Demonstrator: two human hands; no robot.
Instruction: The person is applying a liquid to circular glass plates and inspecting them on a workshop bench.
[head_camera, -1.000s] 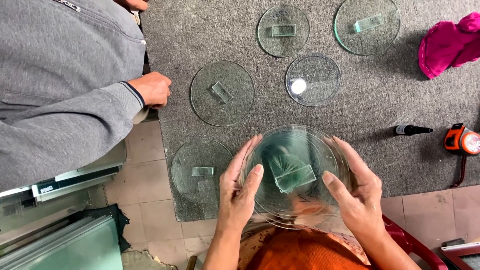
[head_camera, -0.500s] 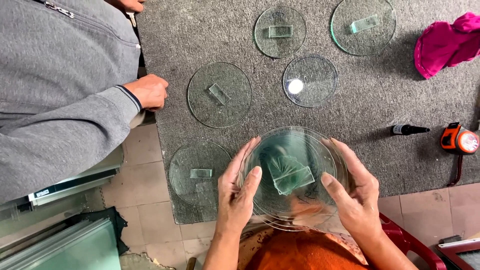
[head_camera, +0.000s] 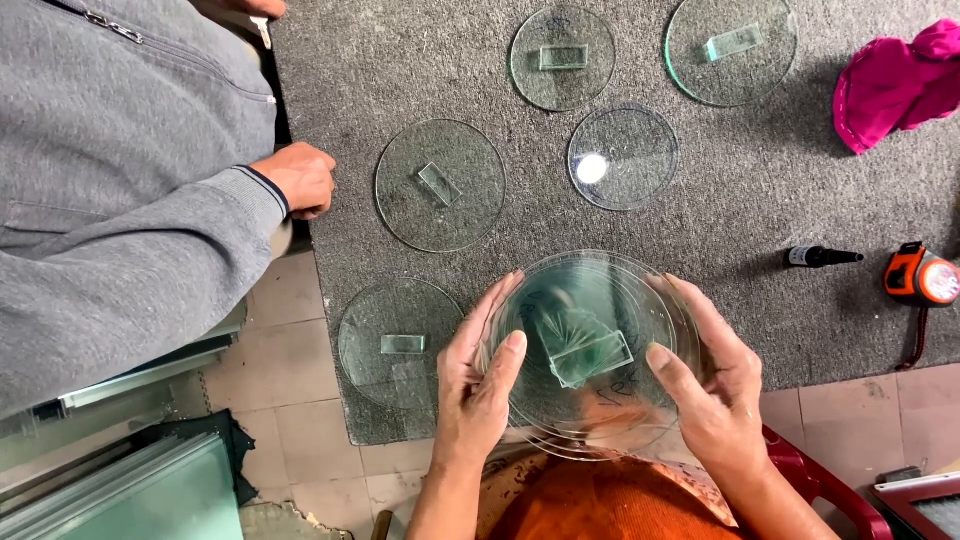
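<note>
I hold a stack of round glass discs (head_camera: 590, 300) with small glass strips on them, just above the near edge of a grey felt-covered table (head_camera: 760, 260). My left hand (head_camera: 478, 380) grips the stack's left rim, thumb on top. My right hand (head_camera: 712, 385) grips its right rim the same way. Single glass discs lie flat on the felt: one (head_camera: 398, 342) close to my left hand, one (head_camera: 440, 185) farther up, a plain one (head_camera: 622, 157) beyond the stack, and two at the far edge (head_camera: 562, 57) (head_camera: 732, 47).
Another person in a grey sweater rests a hand (head_camera: 298, 177) at the table's left edge. A pink cloth (head_camera: 895, 85) lies at the top right. A small black bottle (head_camera: 818, 257) and an orange tape measure (head_camera: 922, 278) sit at the right. Glass sheets (head_camera: 120, 490) lean at the bottom left.
The view has shifted slightly. My hands and the disc stack stay in nearly the same place; the other person's hand has not visibly moved.
</note>
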